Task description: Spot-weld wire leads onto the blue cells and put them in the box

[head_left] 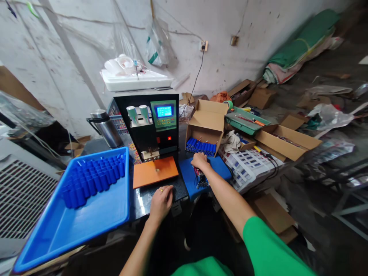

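Note:
My left hand (161,201) rests at the front edge of the dark tabletop, fingers curled together, below the orange plate (155,174) of a black machine (149,134). Whatever it may hold is hidden. Reaching forward, my right hand (201,161) is closed over a blue mat (188,180), just in front of an open cardboard box (209,115). Blue cylinders (201,145) lie in rows in that box. Small metal parts with dark wires (200,180) lie on the mat under my right wrist. My right fingertips are too hidden to show what they grip.
On the left, a blue tray (100,214) holds many upright blue cylinders (94,178). A steel jug (106,128) stands behind it. The machine has a lit screen (164,111). To the right are a white plastic crate (250,165), a green tray (247,122) and a long cardboard box (290,142).

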The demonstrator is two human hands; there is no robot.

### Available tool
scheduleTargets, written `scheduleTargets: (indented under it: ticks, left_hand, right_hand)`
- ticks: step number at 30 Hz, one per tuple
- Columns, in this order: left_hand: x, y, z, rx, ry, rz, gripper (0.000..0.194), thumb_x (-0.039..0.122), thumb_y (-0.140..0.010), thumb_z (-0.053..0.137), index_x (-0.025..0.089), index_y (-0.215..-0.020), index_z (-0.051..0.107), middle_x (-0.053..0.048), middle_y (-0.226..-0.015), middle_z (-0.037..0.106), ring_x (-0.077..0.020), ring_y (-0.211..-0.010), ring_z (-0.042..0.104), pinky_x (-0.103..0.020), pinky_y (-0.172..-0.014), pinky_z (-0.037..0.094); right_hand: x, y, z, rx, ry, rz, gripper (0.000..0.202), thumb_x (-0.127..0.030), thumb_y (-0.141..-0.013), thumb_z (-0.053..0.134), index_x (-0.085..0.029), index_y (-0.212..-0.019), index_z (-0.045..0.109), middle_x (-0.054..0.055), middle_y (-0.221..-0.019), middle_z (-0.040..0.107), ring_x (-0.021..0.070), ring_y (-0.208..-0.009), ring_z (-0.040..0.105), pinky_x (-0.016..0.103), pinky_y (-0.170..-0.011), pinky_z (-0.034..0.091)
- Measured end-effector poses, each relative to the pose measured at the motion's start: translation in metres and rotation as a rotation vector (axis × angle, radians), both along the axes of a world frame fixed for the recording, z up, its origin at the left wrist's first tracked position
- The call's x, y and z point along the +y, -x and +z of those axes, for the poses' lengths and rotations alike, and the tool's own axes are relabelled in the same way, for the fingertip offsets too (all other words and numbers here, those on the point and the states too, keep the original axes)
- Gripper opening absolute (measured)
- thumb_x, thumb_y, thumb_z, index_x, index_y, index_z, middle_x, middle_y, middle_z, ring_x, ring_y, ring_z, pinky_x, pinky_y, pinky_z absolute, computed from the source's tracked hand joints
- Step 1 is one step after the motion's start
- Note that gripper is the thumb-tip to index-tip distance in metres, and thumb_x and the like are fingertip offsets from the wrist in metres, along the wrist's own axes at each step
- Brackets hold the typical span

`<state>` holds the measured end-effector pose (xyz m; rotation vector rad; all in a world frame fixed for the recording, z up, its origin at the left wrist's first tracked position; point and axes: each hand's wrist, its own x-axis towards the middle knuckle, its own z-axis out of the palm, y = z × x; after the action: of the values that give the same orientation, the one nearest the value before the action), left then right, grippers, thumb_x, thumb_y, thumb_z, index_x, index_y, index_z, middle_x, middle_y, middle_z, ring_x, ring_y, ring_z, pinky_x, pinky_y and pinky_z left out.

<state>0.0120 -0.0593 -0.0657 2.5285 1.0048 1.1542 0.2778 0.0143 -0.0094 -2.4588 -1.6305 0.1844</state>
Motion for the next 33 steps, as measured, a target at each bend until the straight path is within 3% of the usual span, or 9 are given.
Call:
scheduleTargets:
  ticks: [4,7,12,17,21,26,29,33]
  left_hand:
    - [-0.001,0.000,0.000,-0.009,0.014,0.008,0.022,0.020,-0.094,0.047,0.020,-0.108,0.065,-0.007,-0.097,0.072,-0.0191,-0.089,0.068,-0.034,-0.082,0.055]
    - [-0.001,0.000,-0.001,-0.019,0.021,0.005,0.022,0.021,-0.095,0.047,0.019,-0.107,0.065,-0.008,-0.098,0.072,-0.0191,-0.090,0.068,-0.034,-0.082,0.055]
    - [0.001,0.001,-0.003,-0.052,0.051,-0.009,0.022,0.022,-0.095,0.048,0.019,-0.107,0.066,-0.008,-0.098,0.073,-0.0190,-0.090,0.069,-0.033,-0.081,0.056]
    - [-0.001,0.000,0.008,-0.215,0.154,-0.009,0.022,0.029,-0.093,0.053,0.020,-0.108,0.067,-0.007,-0.104,0.073,-0.0195,-0.096,0.070,-0.035,-0.087,0.057]
    - [-0.009,-0.015,0.040,-0.425,0.301,0.047,0.026,0.036,-0.090,0.060,0.019,-0.107,0.069,-0.007,-0.102,0.074,-0.0198,-0.093,0.071,-0.034,-0.084,0.057]
    - [-0.014,-0.041,0.084,-0.541,0.477,0.042,0.032,0.042,-0.084,0.066,0.016,-0.103,0.071,-0.008,-0.094,0.075,-0.0189,-0.084,0.070,-0.033,-0.081,0.056]
    - [-0.012,-0.044,0.095,-0.594,0.566,0.032,0.031,0.043,-0.082,0.067,0.016,-0.097,0.071,-0.007,-0.089,0.074,-0.0173,-0.079,0.068,-0.030,-0.076,0.055]
    - [-0.008,-0.029,0.093,-0.630,0.655,0.032,0.030,0.044,-0.081,0.066,0.015,-0.085,0.071,-0.004,-0.075,0.070,-0.0143,-0.069,0.062,-0.026,-0.069,0.050]
  right_hand:
    - [0.000,-0.003,-0.006,0.110,-0.090,-0.051,0.021,-0.019,-0.072,0.070,-0.014,-0.091,0.078,0.021,-0.101,0.074,0.0326,-0.107,0.064,0.040,-0.087,0.046]
    - [-0.001,-0.010,-0.008,0.360,-0.242,-0.049,0.009,-0.029,-0.072,0.072,-0.020,-0.070,0.075,0.009,-0.081,0.075,0.0247,-0.088,0.067,0.032,-0.077,0.046]
    - [-0.008,-0.019,0.002,0.919,-0.596,-0.065,0.025,-0.040,-0.066,0.072,-0.019,-0.056,0.065,0.001,-0.058,0.064,0.0158,-0.061,0.057,0.027,-0.063,0.042]
    - [-0.022,-0.013,0.028,1.208,-0.839,-0.077,0.035,-0.050,-0.062,0.076,-0.018,-0.056,0.063,-0.003,-0.053,0.058,0.0124,-0.057,0.051,0.026,-0.062,0.041]
    - [-0.035,0.016,0.047,1.486,-0.848,-0.053,0.035,-0.049,-0.059,0.081,-0.017,-0.064,0.066,-0.001,-0.062,0.063,0.0121,-0.062,0.056,0.027,-0.066,0.045]
    - [-0.055,0.071,0.058,1.747,-0.777,0.044,0.033,-0.043,-0.059,0.084,-0.017,-0.071,0.069,0.001,-0.073,0.067,0.0122,-0.071,0.060,0.027,-0.072,0.048]
    - [-0.064,0.099,0.058,1.819,-0.720,0.065,0.032,-0.043,-0.060,0.084,-0.017,-0.070,0.068,0.001,-0.072,0.067,0.0111,-0.068,0.059,0.026,-0.071,0.047]
    - [-0.069,0.117,0.055,1.824,-0.675,0.090,0.033,-0.045,-0.063,0.083,-0.017,-0.071,0.067,0.001,-0.073,0.066,0.0112,-0.067,0.058,0.027,-0.071,0.048]
